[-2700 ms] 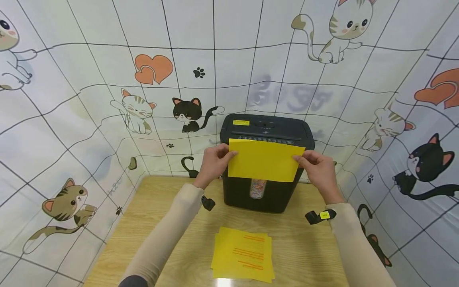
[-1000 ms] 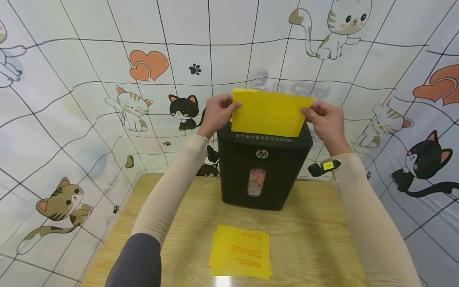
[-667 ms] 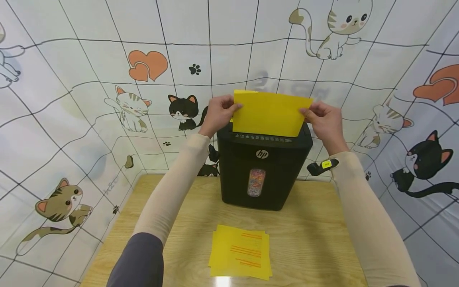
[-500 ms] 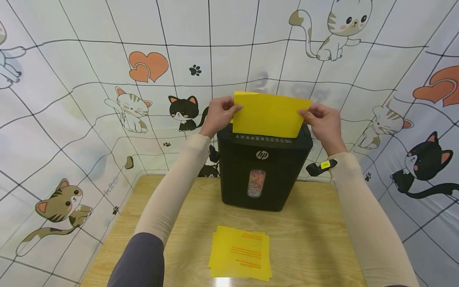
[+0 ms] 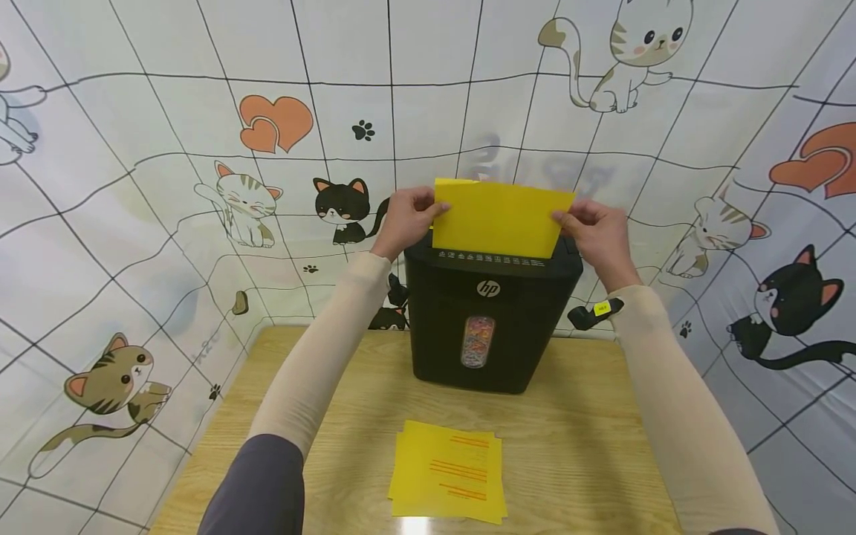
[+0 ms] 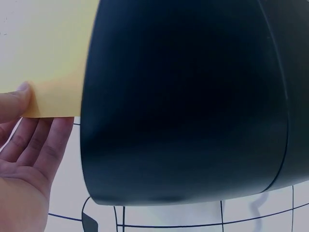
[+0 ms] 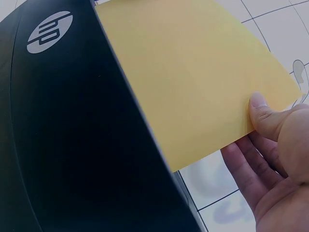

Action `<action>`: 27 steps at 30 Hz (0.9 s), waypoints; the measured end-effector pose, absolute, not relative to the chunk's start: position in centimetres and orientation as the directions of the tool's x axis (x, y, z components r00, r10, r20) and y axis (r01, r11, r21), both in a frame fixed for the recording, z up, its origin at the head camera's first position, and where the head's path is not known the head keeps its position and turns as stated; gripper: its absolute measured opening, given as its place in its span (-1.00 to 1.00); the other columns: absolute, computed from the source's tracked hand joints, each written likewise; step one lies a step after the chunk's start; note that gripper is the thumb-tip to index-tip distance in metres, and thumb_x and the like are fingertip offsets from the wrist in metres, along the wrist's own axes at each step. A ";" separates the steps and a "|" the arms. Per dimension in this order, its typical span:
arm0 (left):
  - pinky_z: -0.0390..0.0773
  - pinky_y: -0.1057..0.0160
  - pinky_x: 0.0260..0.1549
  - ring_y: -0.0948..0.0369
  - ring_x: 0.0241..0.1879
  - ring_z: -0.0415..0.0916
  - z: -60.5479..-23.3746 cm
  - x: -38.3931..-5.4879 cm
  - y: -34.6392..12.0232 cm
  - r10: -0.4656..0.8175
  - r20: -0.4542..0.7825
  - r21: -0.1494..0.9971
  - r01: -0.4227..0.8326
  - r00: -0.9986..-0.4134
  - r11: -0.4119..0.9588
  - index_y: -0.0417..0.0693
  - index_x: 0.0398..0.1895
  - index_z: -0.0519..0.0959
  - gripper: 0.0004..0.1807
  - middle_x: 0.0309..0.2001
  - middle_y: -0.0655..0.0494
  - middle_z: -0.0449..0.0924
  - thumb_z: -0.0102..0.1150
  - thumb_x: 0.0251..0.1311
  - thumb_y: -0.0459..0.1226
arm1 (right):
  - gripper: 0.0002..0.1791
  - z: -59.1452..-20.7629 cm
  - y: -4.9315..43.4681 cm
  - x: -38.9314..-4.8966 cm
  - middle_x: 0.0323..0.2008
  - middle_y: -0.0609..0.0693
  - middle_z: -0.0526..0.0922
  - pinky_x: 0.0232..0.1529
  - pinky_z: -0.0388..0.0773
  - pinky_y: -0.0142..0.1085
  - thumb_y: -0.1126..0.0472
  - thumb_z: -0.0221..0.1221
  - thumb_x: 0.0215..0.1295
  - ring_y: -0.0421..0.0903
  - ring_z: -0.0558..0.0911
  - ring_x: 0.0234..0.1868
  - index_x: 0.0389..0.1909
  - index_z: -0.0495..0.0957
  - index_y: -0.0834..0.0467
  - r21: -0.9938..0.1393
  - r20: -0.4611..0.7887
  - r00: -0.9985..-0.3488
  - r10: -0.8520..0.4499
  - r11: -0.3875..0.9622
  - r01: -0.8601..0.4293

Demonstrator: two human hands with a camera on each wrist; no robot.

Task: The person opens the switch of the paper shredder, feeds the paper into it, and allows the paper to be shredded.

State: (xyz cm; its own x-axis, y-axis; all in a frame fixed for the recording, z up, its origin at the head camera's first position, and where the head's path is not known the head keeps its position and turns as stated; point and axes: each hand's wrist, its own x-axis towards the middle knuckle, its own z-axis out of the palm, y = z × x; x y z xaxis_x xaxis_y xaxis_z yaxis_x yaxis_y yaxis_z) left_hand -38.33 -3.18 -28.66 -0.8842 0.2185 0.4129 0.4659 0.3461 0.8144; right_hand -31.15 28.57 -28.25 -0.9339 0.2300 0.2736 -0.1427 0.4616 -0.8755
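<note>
A yellow sheet of paper [image 5: 501,219] stands upright at the top of a black HP paper shredder [image 5: 441,312], its lower edge behind the row of small icons. My left hand [image 5: 409,219] pinches the sheet's left edge between thumb and fingers. At the opposite edge, my right hand [image 5: 598,234] pinches it the same way. Close up in the right wrist view, the right thumb [image 7: 260,113] lies on the front of the paper, with the fingers behind. The left wrist view shows the left thumb [image 6: 17,102] on the sheet beside the shredder's dark side.
A small stack of yellow sheets [image 5: 444,472] with orange lines lies on the wooden table [image 5: 348,401] in front of the shredder. Shredded bits show through the shredder's window [image 5: 478,342]. A cat-patterned curtain [image 5: 267,44] hangs close behind and on both sides.
Both hands have raised the sheet from in front of the shredder to its top. Over the last second the paper and hands have sunk slightly, the right hand also drifting left.
</note>
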 end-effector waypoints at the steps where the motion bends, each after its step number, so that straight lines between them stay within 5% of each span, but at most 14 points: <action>1: 0.60 0.30 -0.19 0.19 -0.20 0.65 -28.7 -38.3 -3.2 0.220 0.413 0.814 0.466 -0.884 0.346 -0.07 -0.12 0.73 -0.77 -0.12 0.02 0.78 0.33 0.35 -0.12 | -0.46 -28.3 28.6 -31.2 -0.06 -0.14 0.72 0.19 0.65 -0.19 -0.18 0.32 0.24 -0.27 0.70 -0.11 0.08 0.69 0.11 -0.874 0.273 -0.934 0.231 0.464 -0.141; 15: 0.67 0.13 0.02 0.12 -0.07 0.73 -29.3 -37.9 -3.1 0.241 0.419 0.802 0.481 -0.875 0.353 -0.13 -0.06 0.72 -0.74 -0.07 -0.05 0.78 0.33 0.35 -0.15 | -0.43 -29.2 28.9 -31.2 -0.13 -0.21 0.72 0.12 0.68 -0.26 -0.22 0.32 0.23 -0.26 0.69 -0.16 0.07 0.69 0.11 -0.861 0.281 -0.933 0.225 0.489 -0.141; 27: 0.69 0.15 -0.01 0.15 -0.07 0.73 -30.0 -38.2 -3.8 0.251 0.422 0.793 0.489 -0.871 0.364 -0.10 -0.05 0.74 -0.74 -0.06 -0.02 0.78 0.34 0.35 -0.14 | -0.40 -29.6 28.4 -31.0 -0.11 -0.19 0.72 0.11 0.68 -0.30 -0.22 0.32 0.23 -0.26 0.68 -0.16 0.12 0.68 0.13 -0.862 0.267 -0.941 0.208 0.489 -0.137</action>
